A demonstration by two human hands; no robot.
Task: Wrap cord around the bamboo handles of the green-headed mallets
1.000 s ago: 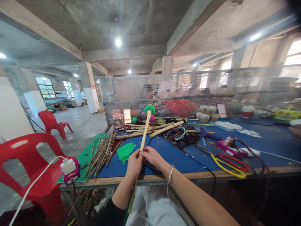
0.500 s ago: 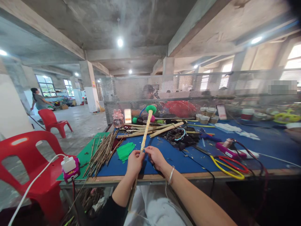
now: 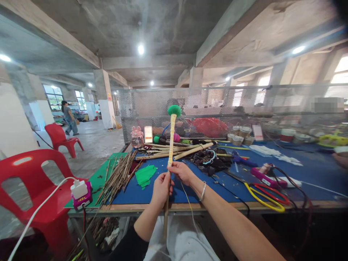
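Where fingers (image 3: pixel 177 168) pinch, the stick (image 3: pixel 171 144) slants upward, forward.

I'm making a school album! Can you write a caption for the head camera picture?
Left hand and right hand hold a green-topped wrapped stick at a blue table.

The stick (image 3: pixel 171 141) is banded in cream and yellow, its top (image 3: pixel 174 110) bright green. The bench (image 3: pixel 127 196) is blue, the chairs (image 3: pixel 34 167) red.

Chairs: near red plastic chair (image 3: pixel 54 206), farther red chair (image 3: pixel 56 136)
Floor: person (image 3: pixel 69 117) beyond the farther red chair
Screen: perforated metal panel (image 3: pixel 212 97) behind the counter (image 3: pixel 127 197)
Power: white adapter (image 3: pixel 79 190) in purple socket block (image 3: pixel 85 201)
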